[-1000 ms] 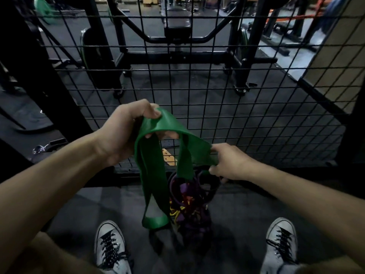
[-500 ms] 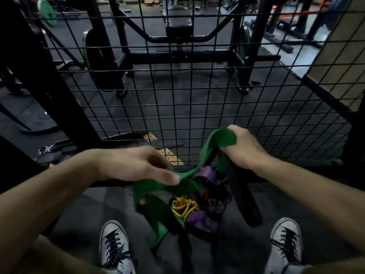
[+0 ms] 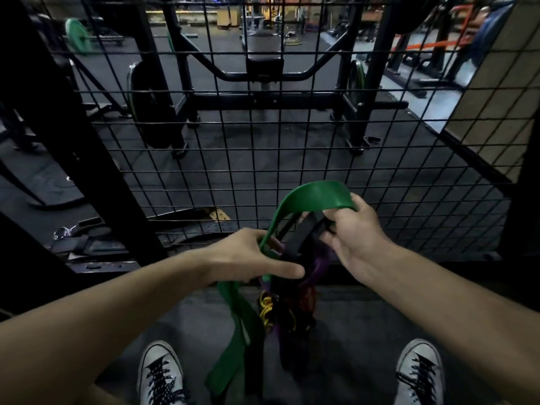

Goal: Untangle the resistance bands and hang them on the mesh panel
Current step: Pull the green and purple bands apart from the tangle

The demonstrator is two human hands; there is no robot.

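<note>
A: We're standing at the mesh panel [image 3: 292, 159], which fills the middle and upper frame, with the tangle of resistance bands [image 3: 287, 305] hanging low in the centre between our shoes [image 3: 160, 372]. Nothing hangs on the panel yet.

B: Right. Our right hand [image 3: 355, 238], just right of centre, is closed around the top of the green band [image 3: 312, 197] together with a black band [image 3: 301, 235]; the green arches up from that grip and falls to the lower centre of the frame.

A: And our left hand [image 3: 251, 258], at centre, has its fingers curled into the bands where the green one passes, thumb stretched out to the right. We can't tell exactly which strands it pinches.

B: The purple band [image 3: 318, 267] and the yellow band [image 3: 266, 309] sit knotted below both hands. So how do we free the green one cleanly?

A: We'd judge it best to keep the right hand high so the weight of the clump opens the loops, then use the left to trace the green strip downward and push the other strands off it rather than yank.

B: Agreed; pulling hard would likely cinch the knot. The black band shares the right hand's hold, so we should let it slip out first.
</note>
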